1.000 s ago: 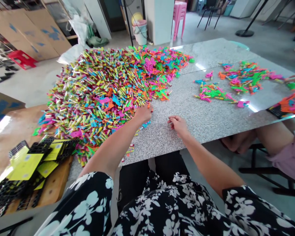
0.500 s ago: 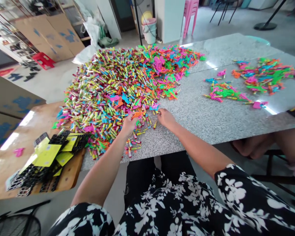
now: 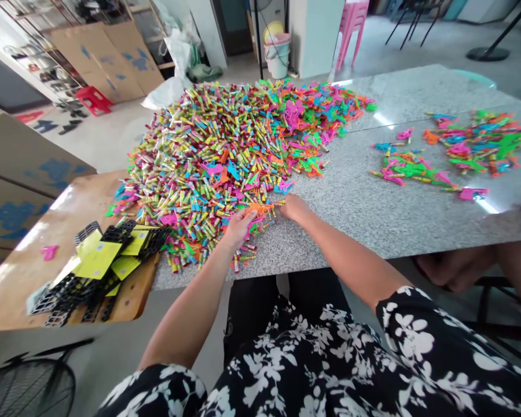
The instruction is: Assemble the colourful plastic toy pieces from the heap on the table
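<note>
My left hand (image 3: 238,228) grips an orange plastic toy gun (image 3: 259,207) at the near edge of the pile, its barrel pointing right. At the barrel's tip, my right hand (image 3: 295,207) pinches a small yellow-wrapped tube (image 3: 279,202). The tube meets the barrel end or lies very close to it; I cannot tell how far it is fitted. Beyond both hands rises a big heap of small wrapped tubes (image 3: 195,145), with bright toy guns (image 3: 312,113) mixed in and gathered at its right side.
On the right of the grey speckled table (image 3: 351,214) lie groups of toy guns with tubes attached (image 3: 417,168). A wooden table (image 3: 8,289) at left bears black plastic racks with yellow cards (image 3: 99,260). Another person's legs (image 3: 473,263) show at the right edge.
My right hand has brought a tube up against the barrel of the orange toy gun. The left hand still holds the gun, and the view has shifted slightly.
</note>
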`<state>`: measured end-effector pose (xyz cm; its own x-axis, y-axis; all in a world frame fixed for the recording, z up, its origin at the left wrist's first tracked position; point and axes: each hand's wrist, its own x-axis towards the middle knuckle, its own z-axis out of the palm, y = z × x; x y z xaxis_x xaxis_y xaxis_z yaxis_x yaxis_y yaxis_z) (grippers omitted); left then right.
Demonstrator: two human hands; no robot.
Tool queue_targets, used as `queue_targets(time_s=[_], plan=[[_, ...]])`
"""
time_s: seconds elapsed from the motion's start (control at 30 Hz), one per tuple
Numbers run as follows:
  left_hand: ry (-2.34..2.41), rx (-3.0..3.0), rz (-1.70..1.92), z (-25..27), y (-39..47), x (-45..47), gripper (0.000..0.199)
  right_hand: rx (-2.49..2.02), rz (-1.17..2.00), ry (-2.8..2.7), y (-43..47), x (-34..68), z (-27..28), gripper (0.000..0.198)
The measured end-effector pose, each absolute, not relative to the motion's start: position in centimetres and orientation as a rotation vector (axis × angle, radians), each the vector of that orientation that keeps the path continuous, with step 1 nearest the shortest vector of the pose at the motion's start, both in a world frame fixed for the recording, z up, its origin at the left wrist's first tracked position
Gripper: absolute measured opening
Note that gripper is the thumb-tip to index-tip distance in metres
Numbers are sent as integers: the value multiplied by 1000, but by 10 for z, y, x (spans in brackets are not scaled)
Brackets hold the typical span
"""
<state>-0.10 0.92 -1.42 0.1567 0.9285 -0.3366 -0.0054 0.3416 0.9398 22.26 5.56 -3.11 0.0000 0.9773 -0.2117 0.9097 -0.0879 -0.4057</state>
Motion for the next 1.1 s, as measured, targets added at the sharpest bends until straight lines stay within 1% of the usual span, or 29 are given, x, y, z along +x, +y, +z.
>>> queue_targets(time_s=[0.07, 0.23, 0.4, 0.53, 0.6, 0.67, 0.73, 0.8, 0.9, 1.1], plan=[[1247, 1058, 834, -14, 9, 0, 43, -2061, 659, -2032, 51, 231, -33, 30], [1321, 1264, 740, -18, 12, 0, 38, -1922, 685, -2074, 39, 244, -34, 29], [1394, 1404, 632, -14, 6, 2, 35, -1964, 620, -2009, 34, 234, -32, 34], [1379, 1432, 535, -4, 0, 4, 34, -1966, 642, -1984, 36, 225, -27, 21], [1364, 1429, 548, -1, -1, 3, 33, -1920, 766, -1875, 35, 226, -23, 13], [1342, 1414, 570, 0, 1, 0, 32, -1758, 1032, -1711, 30, 230, -19, 9], [1323, 1418, 554, 0, 3, -4, 32, -1499, 1301, -1546, 23, 236, -15, 11], [1303, 1442, 514, 1, 4, -4, 32, -1272, 1435, -1433, 16, 242, -11, 15], [1257, 1499, 456, 6, 5, -1, 31, -1160, 1426, -1386, 10, 247, -8, 16], [1226, 1734, 380, 21, 2, 9, 30, -1231, 1333, -1500, 11, 249, -2, 11]])
